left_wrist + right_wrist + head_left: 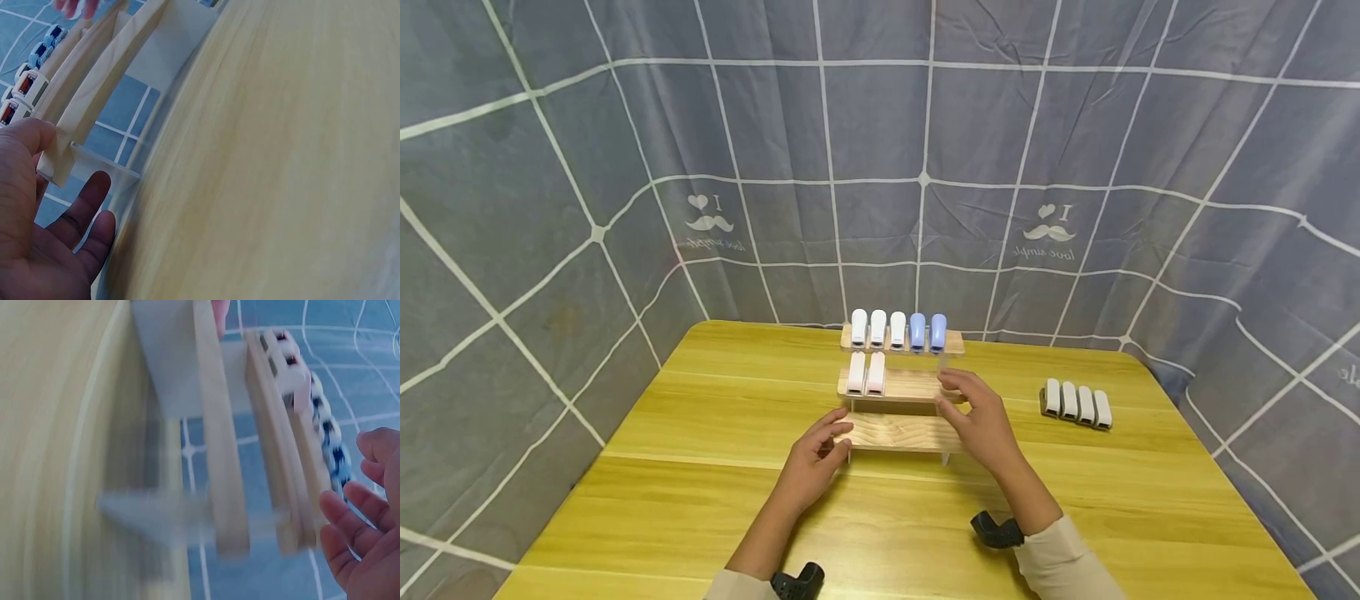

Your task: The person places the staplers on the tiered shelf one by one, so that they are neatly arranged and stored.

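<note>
A three-tier wooden stand on clear supports stands at the table's middle. My left hand holds the left end of its lowest shelf. In the left wrist view the thumb lies at that shelf end, and other fingers stretch out below. Near the stand's right side, my right hand hovers with loosely bent fingers, holding nothing; the right wrist view is blurred. On the middle shelf sit two pale pinkish-white stapler-shaped things. Across the top shelf stand three white ones and two blue ones.
Several white stapler-shaped things with dark bases lie in a row on the yellow wooden table, right of the stand. A grey checked curtain hangs around the table's back and sides.
</note>
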### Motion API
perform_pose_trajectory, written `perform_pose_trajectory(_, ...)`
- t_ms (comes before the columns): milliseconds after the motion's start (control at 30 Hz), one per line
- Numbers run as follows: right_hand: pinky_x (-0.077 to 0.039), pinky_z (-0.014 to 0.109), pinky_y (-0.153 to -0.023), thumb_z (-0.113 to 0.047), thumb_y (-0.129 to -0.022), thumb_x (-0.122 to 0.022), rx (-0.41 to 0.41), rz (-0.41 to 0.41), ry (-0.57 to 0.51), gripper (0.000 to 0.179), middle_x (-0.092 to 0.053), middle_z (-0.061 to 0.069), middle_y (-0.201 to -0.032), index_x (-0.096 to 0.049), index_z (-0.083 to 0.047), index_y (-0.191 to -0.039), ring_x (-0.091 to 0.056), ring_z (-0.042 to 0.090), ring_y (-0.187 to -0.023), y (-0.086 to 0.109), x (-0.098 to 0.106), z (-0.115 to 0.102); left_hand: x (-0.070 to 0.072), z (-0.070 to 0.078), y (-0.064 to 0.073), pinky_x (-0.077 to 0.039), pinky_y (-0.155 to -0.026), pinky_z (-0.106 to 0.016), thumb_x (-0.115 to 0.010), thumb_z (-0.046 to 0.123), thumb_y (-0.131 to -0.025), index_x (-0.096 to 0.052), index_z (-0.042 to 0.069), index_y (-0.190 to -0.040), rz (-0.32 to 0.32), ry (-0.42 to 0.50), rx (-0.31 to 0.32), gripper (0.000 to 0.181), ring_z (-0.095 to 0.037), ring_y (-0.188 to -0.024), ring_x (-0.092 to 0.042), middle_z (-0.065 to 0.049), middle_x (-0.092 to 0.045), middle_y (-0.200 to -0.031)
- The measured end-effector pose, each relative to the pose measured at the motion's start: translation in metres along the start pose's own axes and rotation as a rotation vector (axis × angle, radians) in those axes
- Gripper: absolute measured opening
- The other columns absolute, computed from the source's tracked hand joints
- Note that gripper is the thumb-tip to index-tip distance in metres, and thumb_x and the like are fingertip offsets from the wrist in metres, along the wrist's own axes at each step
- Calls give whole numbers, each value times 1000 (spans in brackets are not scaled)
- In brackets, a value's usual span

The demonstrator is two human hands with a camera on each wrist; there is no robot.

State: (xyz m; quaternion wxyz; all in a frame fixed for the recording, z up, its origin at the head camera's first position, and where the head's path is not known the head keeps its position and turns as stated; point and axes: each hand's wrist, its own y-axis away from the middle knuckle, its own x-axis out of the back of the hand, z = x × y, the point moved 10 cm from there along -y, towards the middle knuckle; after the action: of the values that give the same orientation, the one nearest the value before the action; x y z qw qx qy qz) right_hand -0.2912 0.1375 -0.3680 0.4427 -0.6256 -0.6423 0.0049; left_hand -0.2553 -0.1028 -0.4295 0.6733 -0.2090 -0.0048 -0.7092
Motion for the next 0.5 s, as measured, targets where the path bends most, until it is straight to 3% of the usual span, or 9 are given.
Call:
perform_pose_trajectory(233, -50, 53, -84, -8, -92, -72, -81, -25, 67, 37, -61, 11, -130, -64, -3, -127, -61, 30, -110, 20, 29, 38, 0, 0, 1, -49, -86, -30, -64, -2, -94, -68, -6, -117, -4, -12, 14, 23, -35, -118, -58, -17, -53, -142)
perform_pose_trajectory(500, -48, 54, -87, -12, -94, -70, -196, -33, 108, 40, -60, 16, -130, -60, -3, -132, -59, 34, -113, 41, 64, 87, -4, -36, -7, -50, -85, -29, -66, 5, -95, -70, 5, -118, 12, -10, -16, 24, -26, -115, -59, -8, -54, -144)
